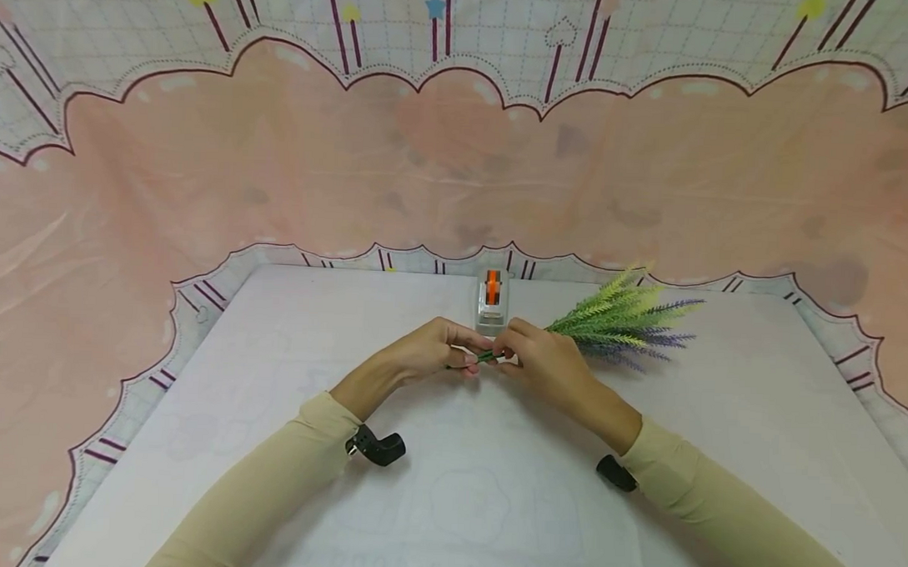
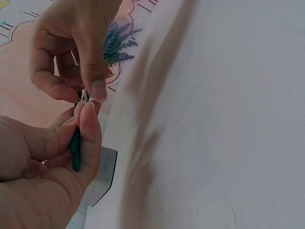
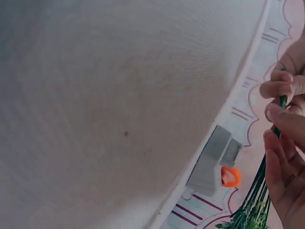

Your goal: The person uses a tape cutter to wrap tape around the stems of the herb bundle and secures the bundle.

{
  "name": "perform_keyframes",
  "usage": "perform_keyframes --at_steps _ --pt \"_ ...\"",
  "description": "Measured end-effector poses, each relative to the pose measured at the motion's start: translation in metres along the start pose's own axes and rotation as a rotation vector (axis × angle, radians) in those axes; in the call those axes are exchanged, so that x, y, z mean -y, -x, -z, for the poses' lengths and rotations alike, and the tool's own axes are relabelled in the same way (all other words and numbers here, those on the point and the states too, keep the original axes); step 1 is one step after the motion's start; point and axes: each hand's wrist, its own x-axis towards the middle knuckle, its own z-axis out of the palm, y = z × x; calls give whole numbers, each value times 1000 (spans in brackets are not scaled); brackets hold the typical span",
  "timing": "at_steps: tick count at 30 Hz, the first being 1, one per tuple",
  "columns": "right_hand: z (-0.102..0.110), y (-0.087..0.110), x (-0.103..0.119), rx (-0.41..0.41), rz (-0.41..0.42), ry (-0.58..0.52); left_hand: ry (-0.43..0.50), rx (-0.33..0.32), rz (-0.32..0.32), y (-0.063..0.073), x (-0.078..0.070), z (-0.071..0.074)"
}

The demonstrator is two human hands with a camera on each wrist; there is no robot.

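Left hand (image 1: 429,349) and right hand (image 1: 547,366) angled inward in front of grey plastic tape dispenser with orange core (image 1: 492,300), both pinching green stems (image 1: 485,357) of yellow-green-and-purple artificial flower bunch (image 1: 610,326), fanned beyond right hand, right of dispenser.

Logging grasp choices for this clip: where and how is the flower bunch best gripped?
Probably by its gathered stems, below the flower heads, coming in from the person's side and pinching across them. The stems are slim, bundled and run roughly crosswise in the head view, while the heads fan out towards the right and would likely bend.
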Motion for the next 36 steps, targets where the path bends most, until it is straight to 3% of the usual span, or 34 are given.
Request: perform_keyframes --at_steps 13,21,26,36 --pt "0 -3 3 3 -15 -10 35 16 -9 0 2 0" --pt "-1 -4 6 -54 -93 42 36 -20 -23 -1 -1 1" --pt "-2 -7 6 -92 -141 14 50 -41 -17 -2 -2 2" --pt "1 -7 6 22 -273 -56 33 -21 -25 -4 2 3"
